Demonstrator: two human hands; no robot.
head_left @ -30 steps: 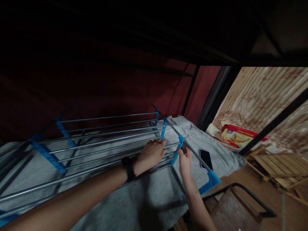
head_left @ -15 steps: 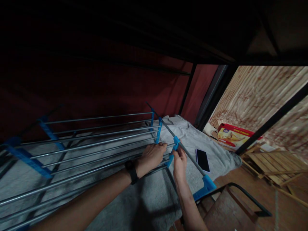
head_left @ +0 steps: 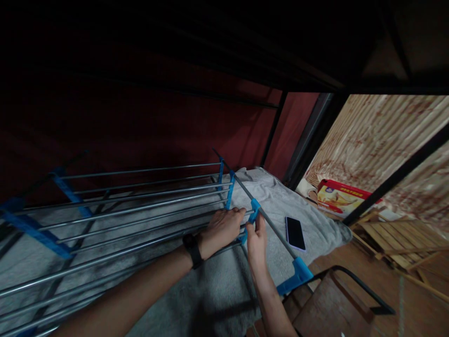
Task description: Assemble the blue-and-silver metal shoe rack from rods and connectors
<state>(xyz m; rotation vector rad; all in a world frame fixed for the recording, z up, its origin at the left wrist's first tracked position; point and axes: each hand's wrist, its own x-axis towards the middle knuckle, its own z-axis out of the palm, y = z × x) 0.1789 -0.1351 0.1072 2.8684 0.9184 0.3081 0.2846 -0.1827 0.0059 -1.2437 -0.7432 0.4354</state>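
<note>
A folding drying rack [head_left: 140,201] of grey metal rods and blue plastic joints lies on a grey blanket [head_left: 217,285]. My left hand [head_left: 222,227], with a black watch on the wrist, rests fingers-down over the rods near the rack's right end. Just to its right, my right hand [head_left: 256,236] pinches a blue joint [head_left: 255,208] on the end bar. A black phone [head_left: 295,233] lies face up on the blanket right of the rack.
A dark red wall runs behind the rack under a black bunk frame. At the right are a red and yellow box [head_left: 338,199], wooden slats [head_left: 396,238] on the floor and a chair [head_left: 333,304] with a black metal frame.
My right hand has slid a little left along the end bar, closer to my left hand. The view has shifted slightly; the rack's left joints sit further left.
</note>
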